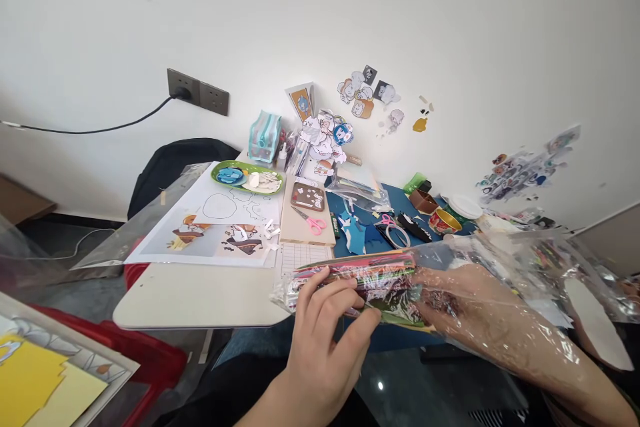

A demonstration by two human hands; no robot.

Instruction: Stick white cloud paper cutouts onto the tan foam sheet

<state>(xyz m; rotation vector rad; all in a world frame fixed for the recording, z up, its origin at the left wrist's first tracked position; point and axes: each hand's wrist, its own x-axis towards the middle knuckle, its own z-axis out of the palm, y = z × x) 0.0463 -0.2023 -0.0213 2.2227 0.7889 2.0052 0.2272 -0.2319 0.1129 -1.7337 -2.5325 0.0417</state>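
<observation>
The left hand's [327, 340] fingers are parted and half bent across the coloured bundle [370, 283], touching its clear wrapping; I cannot tell how firmly they press. The right hand [443, 290] shows through the film at the bundle's other end, its fingers too obscured to judge their opening or grip. Light, spread pressure would suit the sheets best (crinkly film like this slides easily), with both ends kept level and the loose plastic [530, 327] along the right forearm unsnagged. The bundle is by the table's [200, 297] near side, closer than the pink-handled scissors [315, 225].
</observation>
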